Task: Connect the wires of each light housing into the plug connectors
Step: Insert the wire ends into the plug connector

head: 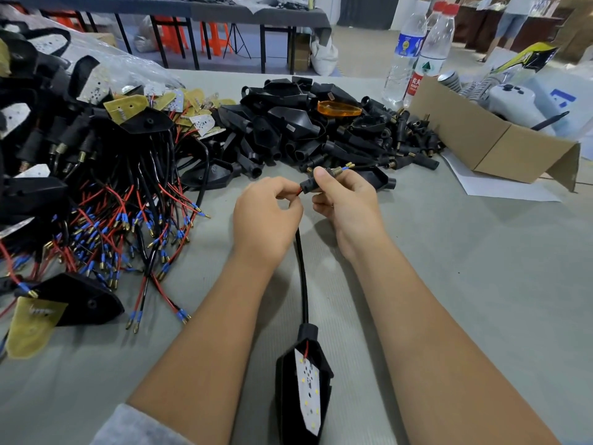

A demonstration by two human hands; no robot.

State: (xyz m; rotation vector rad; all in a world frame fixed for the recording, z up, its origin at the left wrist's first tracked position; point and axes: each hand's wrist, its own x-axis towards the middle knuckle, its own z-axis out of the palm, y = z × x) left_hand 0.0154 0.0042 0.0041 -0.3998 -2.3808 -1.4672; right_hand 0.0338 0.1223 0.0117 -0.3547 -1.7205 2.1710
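Observation:
A black light housing with a white LED board lies at the near edge between my forearms. Its black cable runs up to my hands. My left hand pinches the red and black wires where they enter a black plug connector. My right hand grips that connector between thumb and fingers. Blue-sleeved brass wire tips stick out of the connector's threaded far end.
Wired housings with red and black leads are heaped on the left. A pile of black connectors and shells lies ahead, with an orange lens on top. A cardboard box and water bottles stand at right.

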